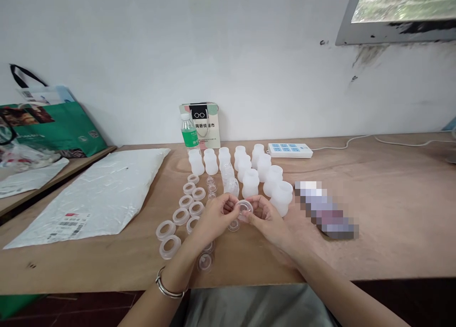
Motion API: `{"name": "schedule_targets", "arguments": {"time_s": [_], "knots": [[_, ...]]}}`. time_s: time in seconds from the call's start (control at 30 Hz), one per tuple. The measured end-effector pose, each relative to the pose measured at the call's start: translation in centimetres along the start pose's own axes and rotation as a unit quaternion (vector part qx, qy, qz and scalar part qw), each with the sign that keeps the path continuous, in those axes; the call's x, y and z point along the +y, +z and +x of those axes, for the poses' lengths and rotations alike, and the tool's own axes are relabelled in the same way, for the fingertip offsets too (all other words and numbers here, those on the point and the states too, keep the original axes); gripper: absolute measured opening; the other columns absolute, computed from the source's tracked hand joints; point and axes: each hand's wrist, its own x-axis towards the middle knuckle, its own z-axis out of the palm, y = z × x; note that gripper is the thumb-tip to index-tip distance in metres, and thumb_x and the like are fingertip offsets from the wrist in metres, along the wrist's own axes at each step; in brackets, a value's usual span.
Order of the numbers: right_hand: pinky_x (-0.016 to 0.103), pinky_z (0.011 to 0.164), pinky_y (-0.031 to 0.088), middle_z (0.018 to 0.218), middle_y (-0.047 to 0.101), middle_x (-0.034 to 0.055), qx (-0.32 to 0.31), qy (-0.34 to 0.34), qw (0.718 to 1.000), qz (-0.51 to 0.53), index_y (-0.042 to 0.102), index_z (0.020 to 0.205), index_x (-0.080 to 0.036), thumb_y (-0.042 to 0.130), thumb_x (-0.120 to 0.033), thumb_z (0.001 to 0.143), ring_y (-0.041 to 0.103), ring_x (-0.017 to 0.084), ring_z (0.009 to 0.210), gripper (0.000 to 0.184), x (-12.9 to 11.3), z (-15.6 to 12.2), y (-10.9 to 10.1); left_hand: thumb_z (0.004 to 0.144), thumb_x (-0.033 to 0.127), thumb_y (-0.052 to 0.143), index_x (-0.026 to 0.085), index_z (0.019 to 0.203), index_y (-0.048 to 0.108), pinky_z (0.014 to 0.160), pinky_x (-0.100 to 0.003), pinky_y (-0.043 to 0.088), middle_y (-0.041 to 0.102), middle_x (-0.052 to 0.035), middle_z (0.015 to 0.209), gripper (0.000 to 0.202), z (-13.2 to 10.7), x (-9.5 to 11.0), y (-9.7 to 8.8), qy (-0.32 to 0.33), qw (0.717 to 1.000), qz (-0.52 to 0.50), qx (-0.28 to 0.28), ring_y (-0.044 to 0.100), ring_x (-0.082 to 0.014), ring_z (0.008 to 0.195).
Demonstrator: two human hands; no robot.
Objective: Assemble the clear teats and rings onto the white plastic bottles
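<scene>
My left hand (213,218) and my right hand (267,218) meet over the wooden table (392,213), both pinching one small clear plastic ring piece (244,207) between their fingertips. A silver bangle (167,286) sits on my left wrist. Left of my hands lie several translucent screw rings (166,229) in two rows. Several small clear nipple-like pieces (205,261) lie under and behind my left hand. Beyond my hands stand several translucent bottle bodies (250,182) in rows.
A white plastic mailer bag (103,194) lies at the left. A green-labelled water bottle (188,132) and a small paper bag (204,123) stand by the wall. A white power strip (290,150) lies behind the bottles. A blurred-out object (326,210) lies at the right. A green bag (53,127) sits far left.
</scene>
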Motion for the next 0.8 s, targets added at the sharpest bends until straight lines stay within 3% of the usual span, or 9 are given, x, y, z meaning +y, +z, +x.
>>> {"name": "schedule_targets", "arguments": {"time_s": [0.13,0.23,0.37,0.47,0.57,0.8], "knots": [[0.03,0.066,0.046,0.071,0.052,-0.0031,0.012,0.005,1.0,-0.007,0.054,0.085,-0.021,0.07,-0.049,0.067,0.051,0.013,0.067,0.036,0.2,0.2,-0.2,0.08,0.026,0.053,0.015,0.076,0.057,0.055,-0.021,0.045,0.063,-0.0017,0.069,0.012,-0.3,-0.3,0.6,0.02,0.999,0.04,0.023,0.058,-0.0126,0.062],[0.03,0.071,0.047,0.074,0.054,-0.0036,-0.012,0.025,0.998,0.05,0.055,0.083,-0.023,0.073,-0.046,0.065,0.053,0.013,0.072,0.035,-0.5,0.0,-0.6,0.083,0.029,0.053,0.015,0.078,0.059,0.056,-0.021,0.045,0.063,-0.0013,0.07,0.016,-0.6,0.4,0.2,0.044,0.998,0.035,0.013,0.058,-0.0124,0.063],[0.029,0.073,0.049,0.075,0.059,-0.0046,-0.06,0.061,0.984,0.154,0.054,0.083,-0.023,0.075,-0.036,0.066,0.058,0.011,0.07,0.029,-1.6,-0.3,-1.3,0.091,0.026,0.041,0.017,0.093,0.065,0.074,-0.026,0.046,0.066,-0.0051,0.091,0.026,-0.8,1.1,-0.9,0.116,0.992,0.052,0.01,0.06,-0.0151,0.082],[0.027,0.069,0.051,0.073,0.063,-0.0046,-0.075,0.069,0.978,0.183,0.054,0.084,-0.023,0.076,-0.032,0.066,0.06,0.01,0.066,0.029,-1.7,-0.5,-1.5,0.088,0.016,0.045,0.021,0.104,0.066,0.083,-0.026,0.045,0.066,-0.004,0.105,0.027,-0.8,1.1,-1.2,0.142,0.987,0.056,-0.056,0.06,-0.0155,0.093],[0.025,0.066,0.052,0.075,0.064,-0.004,-0.088,0.065,0.977,0.184,0.055,0.085,-0.024,0.076,-0.032,0.067,0.06,0.01,0.067,0.028,-1.8,-0.7,-1.4,0.085,0.013,0.05,0.023,0.102,0.068,0.078,-0.024,0.046,0.07,-0.0013,0.096,0.027,-0.9,1.0,-1.1,0.126,0.988,0.032,-0.088,0.063,-0.0136,0.085],[0.025,0.068,0.053,0.079,0.061,-0.0052,-0.154,0.037,0.976,0.147,0.057,0.1,-0.027,0.068,-0.032,0.076,0.06,0.008,0.066,0.027,-3.8,-2.0,-0.8,0.083,0.018,0.053,0.018,0.083,0.073,0.066,-0.024,0.048,0.071,-0.0043,0.079,0.02,-1.1,1.0,-1.3,0.148,0.987,-0.047,-0.043,0.063,-0.0145,0.071]]}}
